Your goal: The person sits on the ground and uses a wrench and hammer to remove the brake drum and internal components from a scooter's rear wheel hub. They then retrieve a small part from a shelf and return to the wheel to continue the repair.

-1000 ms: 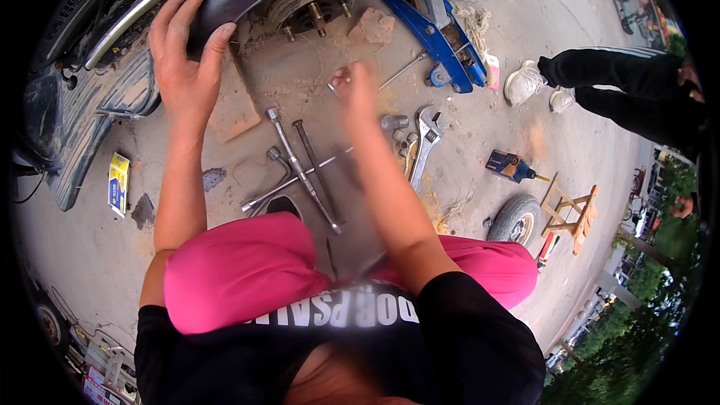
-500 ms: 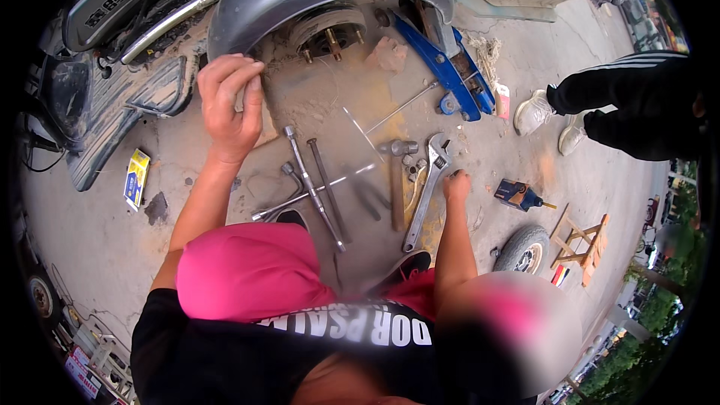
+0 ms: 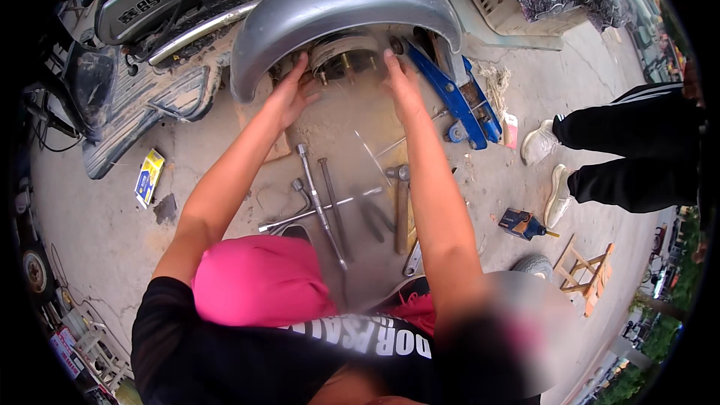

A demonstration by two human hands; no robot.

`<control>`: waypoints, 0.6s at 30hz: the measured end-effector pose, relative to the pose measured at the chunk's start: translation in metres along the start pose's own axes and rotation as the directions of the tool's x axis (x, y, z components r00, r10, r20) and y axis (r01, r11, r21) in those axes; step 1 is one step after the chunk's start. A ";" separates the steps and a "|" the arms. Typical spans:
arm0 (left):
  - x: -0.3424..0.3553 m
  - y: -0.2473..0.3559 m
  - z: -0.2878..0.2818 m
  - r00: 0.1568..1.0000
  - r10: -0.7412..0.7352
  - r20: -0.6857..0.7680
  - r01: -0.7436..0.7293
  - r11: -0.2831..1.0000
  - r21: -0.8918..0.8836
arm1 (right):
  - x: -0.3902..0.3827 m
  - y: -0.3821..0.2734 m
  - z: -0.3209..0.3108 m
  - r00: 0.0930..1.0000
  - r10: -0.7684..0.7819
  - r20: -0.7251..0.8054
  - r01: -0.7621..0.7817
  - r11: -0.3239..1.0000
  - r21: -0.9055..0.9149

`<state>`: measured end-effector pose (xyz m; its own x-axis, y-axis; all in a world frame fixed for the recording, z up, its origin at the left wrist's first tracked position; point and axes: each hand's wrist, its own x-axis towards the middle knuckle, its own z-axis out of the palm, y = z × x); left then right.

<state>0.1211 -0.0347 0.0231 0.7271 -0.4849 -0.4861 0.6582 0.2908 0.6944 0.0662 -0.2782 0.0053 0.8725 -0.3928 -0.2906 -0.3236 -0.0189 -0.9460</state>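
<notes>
Head view, running from the left edge across: a flat yellow and blue packet lies on the concrete ground, well apart from both hands. Next comes the left hand, raised under the curved grey metal mudguard, its fingers spread and laid against the left side of the round, rusty metal wheel hub with protruding studs; whether they actually grip anything cannot be told. The hub sits tucked beneath the mudguard, between the two hands. Below it, on the ground between the forearms, lie a steel cross-shaped wheel wrench and a wooden-handled hammer. The right hand presses against the hub's right side with fingers straight and close together, holding nothing that shows. Just beside it stands a blue metal floor jack. Farther right, another person's white shoes rest on the ground.
</notes>
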 end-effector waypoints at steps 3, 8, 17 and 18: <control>0.001 0.005 0.010 1.000 -0.018 -0.003 0.018 1.000 -0.003 | 0.011 -0.019 0.026 0.996 0.036 0.080 -0.031 0.997 -0.067; 0.008 0.009 0.015 0.998 -0.069 0.002 0.069 0.997 0.023 | 0.006 -0.045 0.041 0.948 0.252 0.193 -0.274 0.957 0.099; 0.026 0.003 0.011 0.993 -0.026 0.112 0.043 0.987 -0.154 | 0.016 -0.035 0.041 0.929 0.230 0.290 -0.299 0.928 0.222; 0.028 0.003 0.008 0.995 -0.024 0.094 0.039 0.987 -0.158 | 0.015 -0.039 0.043 0.935 0.231 0.271 -0.294 0.930 0.222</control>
<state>0.1419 -0.0542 0.0159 0.6893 -0.5670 -0.4510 0.7086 0.3980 0.5827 0.1075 -0.2436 0.0312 0.8399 -0.1228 -0.5287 -0.4759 0.3015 -0.8262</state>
